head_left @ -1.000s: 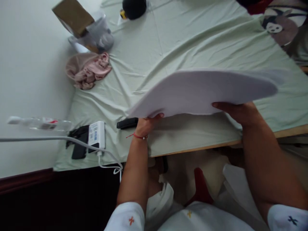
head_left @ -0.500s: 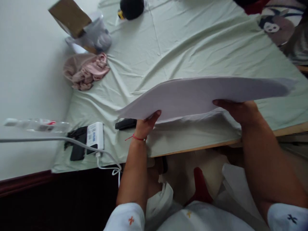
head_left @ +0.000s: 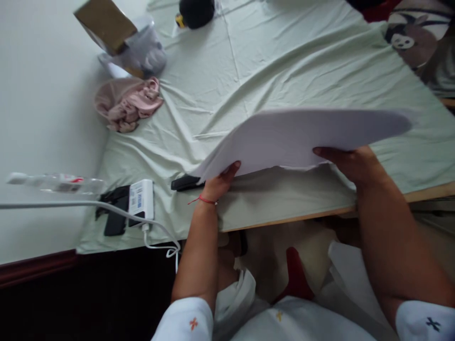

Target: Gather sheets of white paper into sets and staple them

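Observation:
A wide sheaf of white paper [head_left: 277, 137] is held up between my two hands over the green cloth, with its outer ends bent and blurred. My left hand [head_left: 221, 183], with a red string at the wrist, grips the paper's near left edge, thumb on top. On the near right edge my right hand [head_left: 350, 161] does the same. The fingers of both hands are hidden beneath the paper. Just left of my left hand lies a black oblong object [head_left: 185, 183], partly covered by the paper and hand.
Pale green cloth [head_left: 302, 61] covers the surface. To the left are a white box-shaped device [head_left: 141, 201] with a cable, a black phone-like object [head_left: 115, 223] and a plastic bottle [head_left: 57, 183]. Farther back lie pink fabric [head_left: 137, 104], a cardboard box [head_left: 106, 26] and a black round object [head_left: 197, 13].
The paper's left end has swung inward and down, and its right end has drawn in, so it bows more. Both hands keep their hold almost in place.

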Available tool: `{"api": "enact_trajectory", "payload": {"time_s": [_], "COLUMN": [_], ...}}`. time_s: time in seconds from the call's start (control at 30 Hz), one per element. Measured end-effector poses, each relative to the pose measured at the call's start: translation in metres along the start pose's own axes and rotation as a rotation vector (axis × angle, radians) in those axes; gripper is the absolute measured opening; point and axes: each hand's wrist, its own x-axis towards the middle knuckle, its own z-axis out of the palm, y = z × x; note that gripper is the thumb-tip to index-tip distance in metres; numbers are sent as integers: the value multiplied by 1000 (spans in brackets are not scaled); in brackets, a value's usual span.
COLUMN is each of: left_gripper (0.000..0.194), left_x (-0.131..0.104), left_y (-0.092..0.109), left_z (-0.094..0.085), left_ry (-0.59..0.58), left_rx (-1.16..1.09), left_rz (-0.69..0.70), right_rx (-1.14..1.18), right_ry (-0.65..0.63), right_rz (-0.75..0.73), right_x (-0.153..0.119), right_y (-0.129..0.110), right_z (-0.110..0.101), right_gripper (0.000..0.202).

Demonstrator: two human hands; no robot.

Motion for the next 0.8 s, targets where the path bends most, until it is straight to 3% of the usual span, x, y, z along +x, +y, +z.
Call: {"api": "enact_trajectory", "payload": {"time_s": [0.2, 0.3, 0.5, 0.6, 0.7, 0.8], "left_gripper": [56, 54, 53, 51, 49, 48], "left_x": [-10, -15, -22, -22, -20, -18], "left_y": [15, 16, 19, 21, 18, 14], "left_z": [0, 1, 4, -5, -20, -27], "left_ry": [-85, -112, -80, -22, 41, 22], "left_rx": [-405, -490, -443, -301, -146, -95], "left_rz": [-312, -377, -278, -149, -43, -34], "right_rx": [157, 224, 261, 243, 54, -42], "right_ry": [-58, -22, 23, 63, 116, -47], "right_rz": [215, 259, 222, 78, -33, 72], "right_x": [-4, -6, -7, -8, -9, -6], "right_y": [-12, -20, -28, -29, -33, -36], "right_z": [-6, -7, 2, 5, 6, 7], "right_gripper": [27, 29, 27, 29, 36, 31]}}
